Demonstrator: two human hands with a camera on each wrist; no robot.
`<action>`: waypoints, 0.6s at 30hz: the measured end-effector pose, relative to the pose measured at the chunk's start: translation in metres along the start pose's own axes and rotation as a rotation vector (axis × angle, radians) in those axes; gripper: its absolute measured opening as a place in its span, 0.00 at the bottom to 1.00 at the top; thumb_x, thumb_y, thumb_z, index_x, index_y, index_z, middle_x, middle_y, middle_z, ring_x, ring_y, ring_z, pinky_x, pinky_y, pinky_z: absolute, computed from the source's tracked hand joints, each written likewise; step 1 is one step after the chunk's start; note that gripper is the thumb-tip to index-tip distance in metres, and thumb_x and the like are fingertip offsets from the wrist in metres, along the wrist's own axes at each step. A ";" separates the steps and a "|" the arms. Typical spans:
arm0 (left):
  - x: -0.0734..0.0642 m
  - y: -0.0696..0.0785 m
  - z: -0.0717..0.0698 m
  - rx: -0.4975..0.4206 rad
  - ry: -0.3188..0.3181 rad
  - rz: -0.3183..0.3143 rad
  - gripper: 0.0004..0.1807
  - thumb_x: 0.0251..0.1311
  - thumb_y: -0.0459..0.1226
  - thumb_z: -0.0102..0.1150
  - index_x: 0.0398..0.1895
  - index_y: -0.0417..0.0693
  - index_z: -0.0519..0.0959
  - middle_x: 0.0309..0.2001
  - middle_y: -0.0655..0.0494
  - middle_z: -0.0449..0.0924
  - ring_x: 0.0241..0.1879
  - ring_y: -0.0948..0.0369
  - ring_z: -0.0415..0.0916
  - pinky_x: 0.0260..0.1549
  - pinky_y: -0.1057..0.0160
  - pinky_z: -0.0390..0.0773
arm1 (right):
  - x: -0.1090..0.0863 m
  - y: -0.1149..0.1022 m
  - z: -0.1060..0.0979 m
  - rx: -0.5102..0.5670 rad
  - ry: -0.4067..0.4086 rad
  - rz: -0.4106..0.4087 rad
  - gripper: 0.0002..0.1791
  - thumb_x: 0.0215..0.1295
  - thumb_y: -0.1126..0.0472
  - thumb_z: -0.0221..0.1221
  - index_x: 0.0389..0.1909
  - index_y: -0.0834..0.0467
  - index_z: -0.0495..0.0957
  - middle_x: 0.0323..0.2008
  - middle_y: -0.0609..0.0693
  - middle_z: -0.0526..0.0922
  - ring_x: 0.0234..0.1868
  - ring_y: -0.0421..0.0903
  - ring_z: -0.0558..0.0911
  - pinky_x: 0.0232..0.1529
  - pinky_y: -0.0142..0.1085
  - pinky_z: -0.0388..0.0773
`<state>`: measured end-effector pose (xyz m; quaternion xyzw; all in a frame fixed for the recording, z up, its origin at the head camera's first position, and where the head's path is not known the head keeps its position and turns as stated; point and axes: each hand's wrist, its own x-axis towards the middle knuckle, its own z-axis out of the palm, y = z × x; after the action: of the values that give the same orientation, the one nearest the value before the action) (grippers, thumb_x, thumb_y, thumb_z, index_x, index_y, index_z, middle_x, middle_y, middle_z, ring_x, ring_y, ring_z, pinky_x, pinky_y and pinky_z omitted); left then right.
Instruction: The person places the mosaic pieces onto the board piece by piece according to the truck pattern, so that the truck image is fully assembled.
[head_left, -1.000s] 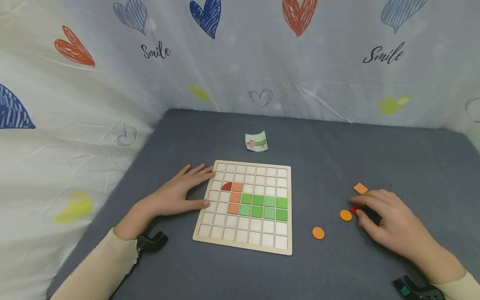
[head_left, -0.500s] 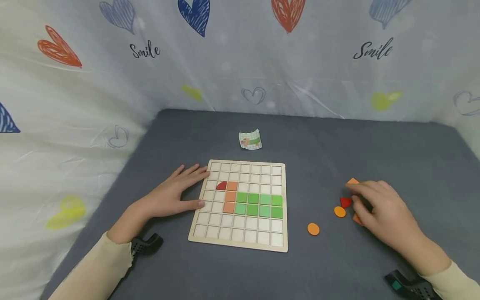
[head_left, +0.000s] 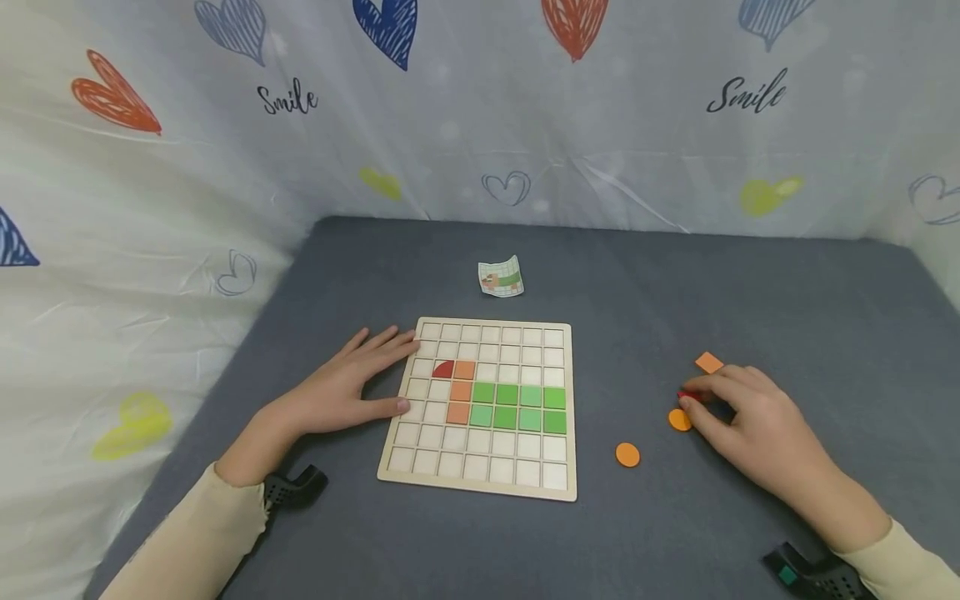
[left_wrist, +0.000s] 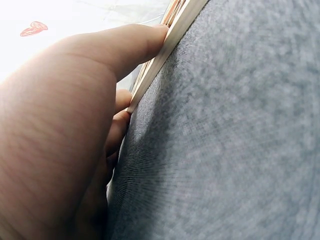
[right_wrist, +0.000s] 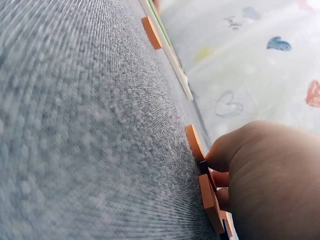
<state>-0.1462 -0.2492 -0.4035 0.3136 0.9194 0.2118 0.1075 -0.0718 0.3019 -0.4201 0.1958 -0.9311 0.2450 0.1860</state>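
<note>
My left hand [head_left: 337, 390] lies with fingers spread at the left side of a wooden grid board [head_left: 431, 467]; the thumb and some fingertips touch its edge. Green tiles [head_left: 507, 394], orange square tiles [head_left: 460, 390] and a dark red quarter-circle tile [head_left: 444, 369] sit in its cells. Right of the board, my right hand [head_left: 765, 425] pinches a small red tile [head_left: 687, 395] between thumb and fingertips, low over the table. An orange disc [head_left: 680, 420] is just beside the thumb. In the right wrist view an orange block [right_wrist: 211, 202] stands in front of the fingers.
Another orange disc [head_left: 627, 454] lies between board and right hand. An orange square tile [head_left: 708, 362] is just beyond the right fingers. A small picture card [head_left: 501, 277] lies behind the board. A patterned curtain [head_left: 442, 133] rises behind the grey table [head_left: 637, 283].
My right hand let go of the red tile, shifted slightly so it and an orange piece showed, then moved left and took the red tile again. The left hand stays on the board.
</note>
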 end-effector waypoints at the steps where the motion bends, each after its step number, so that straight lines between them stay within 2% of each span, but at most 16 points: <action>1: 0.000 0.000 0.000 -0.001 -0.001 -0.001 0.50 0.72 0.65 0.65 0.90 0.62 0.56 0.88 0.60 0.51 0.88 0.52 0.40 0.85 0.44 0.31 | 0.000 0.000 0.000 0.001 -0.001 -0.001 0.13 0.59 0.66 0.79 0.42 0.50 0.92 0.39 0.40 0.86 0.45 0.45 0.79 0.42 0.34 0.73; 6: 0.000 -0.001 0.000 -0.004 -0.010 -0.012 0.51 0.72 0.67 0.63 0.90 0.64 0.55 0.88 0.63 0.50 0.88 0.55 0.39 0.86 0.46 0.30 | 0.002 0.000 0.000 0.013 0.007 -0.019 0.15 0.60 0.71 0.75 0.46 0.52 0.92 0.42 0.43 0.88 0.44 0.43 0.77 0.41 0.33 0.71; 10: -0.001 -0.001 0.000 -0.005 -0.009 -0.013 0.51 0.72 0.67 0.63 0.90 0.64 0.55 0.88 0.64 0.50 0.88 0.56 0.39 0.86 0.46 0.30 | 0.003 -0.001 -0.002 0.020 -0.004 -0.004 0.16 0.64 0.73 0.70 0.49 0.53 0.91 0.43 0.43 0.88 0.45 0.43 0.76 0.41 0.32 0.69; 13: 0.000 -0.001 0.000 -0.007 -0.007 -0.010 0.51 0.72 0.67 0.64 0.90 0.63 0.56 0.88 0.63 0.50 0.88 0.55 0.39 0.86 0.45 0.31 | 0.002 -0.001 -0.002 0.005 -0.014 0.010 0.14 0.65 0.69 0.73 0.50 0.55 0.91 0.44 0.45 0.88 0.44 0.44 0.76 0.41 0.33 0.69; 18: -0.001 0.000 -0.001 -0.013 -0.003 -0.005 0.51 0.71 0.66 0.65 0.90 0.63 0.56 0.88 0.62 0.51 0.88 0.54 0.40 0.86 0.44 0.31 | 0.002 0.001 -0.001 -0.021 -0.012 0.004 0.15 0.61 0.64 0.79 0.48 0.57 0.92 0.41 0.46 0.86 0.40 0.44 0.74 0.36 0.31 0.67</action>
<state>-0.1457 -0.2497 -0.4027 0.3107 0.9187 0.2170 0.1115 -0.0733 0.3027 -0.4186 0.1935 -0.9351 0.2346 0.1818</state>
